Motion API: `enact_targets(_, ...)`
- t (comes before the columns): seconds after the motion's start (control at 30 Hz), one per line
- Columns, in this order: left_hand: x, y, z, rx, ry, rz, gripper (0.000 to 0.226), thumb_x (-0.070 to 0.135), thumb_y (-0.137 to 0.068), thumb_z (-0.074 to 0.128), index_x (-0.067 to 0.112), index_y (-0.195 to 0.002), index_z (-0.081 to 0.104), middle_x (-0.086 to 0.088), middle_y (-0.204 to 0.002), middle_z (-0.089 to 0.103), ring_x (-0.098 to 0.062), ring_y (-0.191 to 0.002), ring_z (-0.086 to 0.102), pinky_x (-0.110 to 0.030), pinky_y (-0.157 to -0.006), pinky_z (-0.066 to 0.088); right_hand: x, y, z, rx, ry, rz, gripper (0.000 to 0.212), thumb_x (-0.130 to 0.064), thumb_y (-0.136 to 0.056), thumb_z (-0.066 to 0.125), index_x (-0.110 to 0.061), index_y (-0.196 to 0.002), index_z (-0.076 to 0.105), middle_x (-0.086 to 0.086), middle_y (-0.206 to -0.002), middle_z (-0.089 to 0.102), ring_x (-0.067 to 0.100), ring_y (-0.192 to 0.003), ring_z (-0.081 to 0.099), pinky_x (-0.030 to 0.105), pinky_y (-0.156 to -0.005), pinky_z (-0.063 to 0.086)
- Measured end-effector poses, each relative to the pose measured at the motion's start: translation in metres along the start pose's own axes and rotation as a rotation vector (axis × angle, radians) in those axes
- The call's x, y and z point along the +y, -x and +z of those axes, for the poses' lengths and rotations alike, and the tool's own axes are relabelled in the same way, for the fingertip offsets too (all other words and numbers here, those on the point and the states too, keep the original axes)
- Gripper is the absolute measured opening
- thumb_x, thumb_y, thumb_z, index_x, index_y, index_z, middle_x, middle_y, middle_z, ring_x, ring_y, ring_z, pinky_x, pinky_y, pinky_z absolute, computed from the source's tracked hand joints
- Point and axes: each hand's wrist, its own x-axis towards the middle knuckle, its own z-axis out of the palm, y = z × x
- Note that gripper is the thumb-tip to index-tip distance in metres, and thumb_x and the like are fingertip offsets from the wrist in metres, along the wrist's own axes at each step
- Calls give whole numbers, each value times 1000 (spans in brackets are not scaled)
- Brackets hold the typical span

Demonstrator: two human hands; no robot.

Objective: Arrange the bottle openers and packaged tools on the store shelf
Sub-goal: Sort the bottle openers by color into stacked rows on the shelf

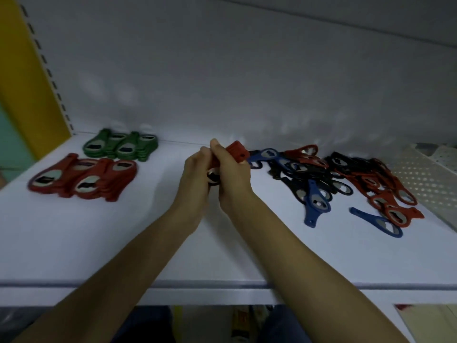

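No text, brand, number or sign is legible to you here. The metal faces of the bottle openers (pixel 81 177) are too blurred to read, and the shelf (pixel 148 243) carries no readable label.

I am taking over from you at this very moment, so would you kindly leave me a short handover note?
Hands: the left hand and right hand both grip the held red openers above the middle of the shelf.
Done: green stacks sit at the back left, with red stacks in front of them, both tidy.
Left: the held ones probably belong with the red stacks. The mixed pile of red, blue and black openers on the right is unsorted, with two loose blue openers at its front. No packaged tools are in view.
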Motion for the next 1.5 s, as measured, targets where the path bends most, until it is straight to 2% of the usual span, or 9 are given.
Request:
enact_targets(0.17,4,0,-67,94,-776,486,22,22,-96,51,10,-113,59,3,-99,64,-3,-84,60,-7,-72,48,15,7,33,-137,55,170,19,-25,-86,69,-8,-79,63,6,-80,67,21,-87,64,39,-97,50)
enact_targets(0.37,20,1,-98,133,-388,390,17,11,-96,50,15,-84,62,1,-81,65,-4,-73,67,-14,-60,53,25,11,43,-357,266,32,33,-27,-91,62,-1,-110,64,14,-103,70,23,-91,67,33,-82,56)
enact_targets(0.5,28,-3,-111,118,-609,423,23,30,-96,51,10,-97,64,-1,-87,66,-16,-83,66,-37,-74,58,26,10,41,-394,313,-96,15,-21,-92,60,-10,-100,67,6,-99,71,18,-92,67,32,-86,53)
enact_targets(0.63,44,-11,-127,68,-1128,632,59,61,-91,37,13,-117,59,-1,-103,65,-17,-95,61,-36,-83,52,11,5,45,-352,273,-28,20,-15,-91,60,-2,-105,67,12,-96,71,20,-83,68,30,-79,57)
enact_targets(0.8,50,-18,-166,-142,-1618,647,89,73,-83,37,11,-147,26,-10,-150,35,-26,-138,33,-32,-109,21,14,-3,51,-262,515,76,9,-12,-85,69,-4,-88,68,14,-88,72,24,-78,69,35,-77,59)
enact_targets(0.97,42,-30,-181,-228,-1715,612,94,79,-80,32,10,-144,31,-9,-142,47,-23,-128,46,-34,-106,34,45,-14,72,-203,884,-76,33,-24,-80,74,8,-87,70,20,-81,71,23,-67,63,37,-70,56)
enact_targets(1.13,35,-33,-186,-217,-1738,696,89,77,-81,32,10,-138,41,-8,-136,52,-22,-124,49,-31,-105,34,48,-20,76,-231,1321,-225,45,-39,-86,62,2,-66,62,3,-50,49,16,-50,45,27,-53,37)
enact_targets(1.37,34,-32,-186,-203,-1745,699,80,66,-85,30,11,-142,40,-8,-140,49,-23,-128,46,-34,-108,32,43,-25,85,-308,1207,-101,34,-20,-87,59,13,-89,66,28,-86,69,34,-70,65,44,-76,56)
enact_targets(1.5,36,-30,-184,-204,-1764,677,75,64,-85,31,11,-134,50,-10,-133,55,-27,-120,52,-38,-103,39,46,-22,88,-348,1279,-174,30,-18,-86,58,11,-86,68,23,-79,69,37,-77,68,42,-75,56)
